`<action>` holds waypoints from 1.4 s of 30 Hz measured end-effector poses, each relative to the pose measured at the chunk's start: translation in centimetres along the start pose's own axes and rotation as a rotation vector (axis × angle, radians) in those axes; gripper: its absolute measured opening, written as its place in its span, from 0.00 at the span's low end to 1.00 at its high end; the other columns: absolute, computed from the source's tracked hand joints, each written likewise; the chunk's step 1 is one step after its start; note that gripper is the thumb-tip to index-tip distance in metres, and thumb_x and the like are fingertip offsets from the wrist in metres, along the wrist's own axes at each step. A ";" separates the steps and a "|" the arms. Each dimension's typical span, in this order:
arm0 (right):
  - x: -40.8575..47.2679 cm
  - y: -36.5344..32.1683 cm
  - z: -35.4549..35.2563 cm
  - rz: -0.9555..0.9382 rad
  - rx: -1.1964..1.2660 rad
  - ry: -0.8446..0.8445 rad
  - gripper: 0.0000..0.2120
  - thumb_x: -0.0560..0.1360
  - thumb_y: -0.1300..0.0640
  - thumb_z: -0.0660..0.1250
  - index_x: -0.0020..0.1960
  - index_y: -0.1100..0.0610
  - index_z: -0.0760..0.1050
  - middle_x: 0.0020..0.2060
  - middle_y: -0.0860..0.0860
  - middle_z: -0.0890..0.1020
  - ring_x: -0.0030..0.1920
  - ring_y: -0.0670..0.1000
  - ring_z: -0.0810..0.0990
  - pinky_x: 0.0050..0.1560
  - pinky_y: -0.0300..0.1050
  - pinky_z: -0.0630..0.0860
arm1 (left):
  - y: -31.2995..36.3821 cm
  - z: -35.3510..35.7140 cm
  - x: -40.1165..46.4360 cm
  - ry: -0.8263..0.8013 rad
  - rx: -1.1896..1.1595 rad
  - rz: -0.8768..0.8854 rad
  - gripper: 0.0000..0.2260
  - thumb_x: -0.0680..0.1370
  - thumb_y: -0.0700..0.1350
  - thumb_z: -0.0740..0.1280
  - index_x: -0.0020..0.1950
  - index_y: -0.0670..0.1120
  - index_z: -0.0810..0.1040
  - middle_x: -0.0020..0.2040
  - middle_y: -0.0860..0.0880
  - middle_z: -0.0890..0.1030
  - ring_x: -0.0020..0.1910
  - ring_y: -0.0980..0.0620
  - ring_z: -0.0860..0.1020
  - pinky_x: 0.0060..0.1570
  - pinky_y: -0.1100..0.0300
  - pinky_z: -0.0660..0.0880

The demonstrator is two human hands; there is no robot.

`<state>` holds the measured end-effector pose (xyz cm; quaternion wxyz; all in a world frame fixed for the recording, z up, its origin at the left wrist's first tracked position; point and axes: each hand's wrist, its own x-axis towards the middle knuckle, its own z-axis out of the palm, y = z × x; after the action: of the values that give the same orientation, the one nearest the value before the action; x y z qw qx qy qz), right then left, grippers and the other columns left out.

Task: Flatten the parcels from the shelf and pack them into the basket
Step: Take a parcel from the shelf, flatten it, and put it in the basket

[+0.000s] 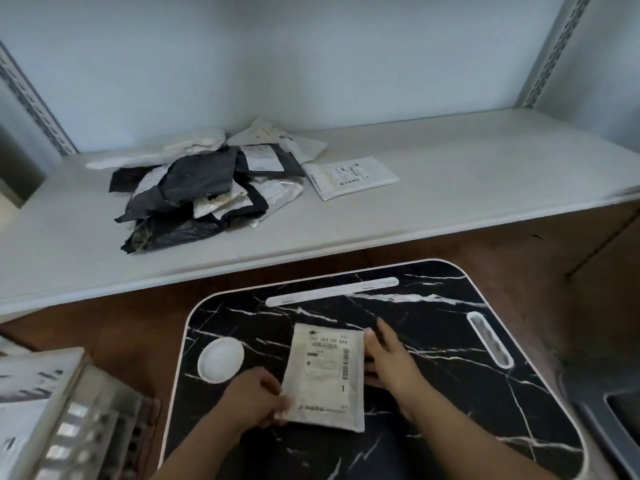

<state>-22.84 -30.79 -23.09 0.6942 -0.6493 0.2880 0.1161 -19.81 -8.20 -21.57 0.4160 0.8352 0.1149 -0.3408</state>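
Two hands on flat white labelled paper parcel [323, 377] mid black marble-patterned desk [433, 341]: left hand [256, 400] pinching near-left corner, right hand [388, 358] open along right edge; best pressed outward evenly

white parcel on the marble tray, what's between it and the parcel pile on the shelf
In the head view: bare marble tray with its long white slot, brown floor, then the shelf edge. No parcels.

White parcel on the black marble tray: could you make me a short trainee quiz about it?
1. True or false: both hands touch the flat white labelled parcel.
2. Which hand pinches its near corner? A) left hand B) right hand
3. Fill in: the crumpled black and white parcel pile lies on the white ___.

Key: 1 true; 2 A; 3 shelf.
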 end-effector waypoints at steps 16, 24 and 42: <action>-2.5 9.7 6.5 -0.574 -1.330 0.266 0.30 0.83 0.42 0.42 0.73 0.62 0.65 0.73 0.56 0.67 0.74 0.53 0.60 0.68 0.55 0.56 | -6.1 5.3 1.4 0.386 0.819 0.584 0.28 0.83 0.57 0.42 0.75 0.41 0.61 0.75 0.44 0.63 0.73 0.48 0.63 0.69 0.54 0.52; -1.8 10.3 6.3 -0.638 -1.410 0.233 0.30 0.83 0.42 0.43 0.76 0.61 0.59 0.77 0.56 0.58 0.77 0.55 0.55 0.71 0.60 0.52 | -7.2 5.7 2.5 0.405 0.838 0.706 0.25 0.83 0.55 0.41 0.78 0.48 0.54 0.78 0.44 0.56 0.77 0.48 0.55 0.71 0.46 0.54; -0.7 7.9 3.9 -0.636 -1.559 -0.132 0.30 0.81 0.36 0.41 0.78 0.50 0.44 0.78 0.52 0.44 0.78 0.52 0.41 0.71 0.64 0.41 | -6.7 6.9 2.0 0.492 0.850 0.495 0.27 0.79 0.54 0.49 0.77 0.48 0.57 0.78 0.45 0.56 0.77 0.46 0.55 0.71 0.40 0.51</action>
<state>-26.66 -25.88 -29.33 0.0627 -0.9846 -0.1123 0.1183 -24.75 -9.52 -29.92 0.0703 0.9869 -0.1388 -0.0438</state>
